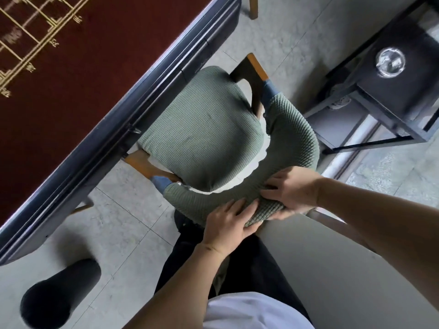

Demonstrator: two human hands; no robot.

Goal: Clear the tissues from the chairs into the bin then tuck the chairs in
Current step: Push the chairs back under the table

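A chair with a green waffle-knit cover stands in front of me, its seat edge partly under the table. No tissue shows on the seat. My left hand and my right hand both grip the top of the curved green backrest, side by side. The chair's wooden arm ends stick out on both sides of the seat.
The table has a dark red top with gold line patterns and a dark rim. A black metal side stand with a glass ashtray stands at the right. My dark shoe is on the grey tiled floor at lower left.
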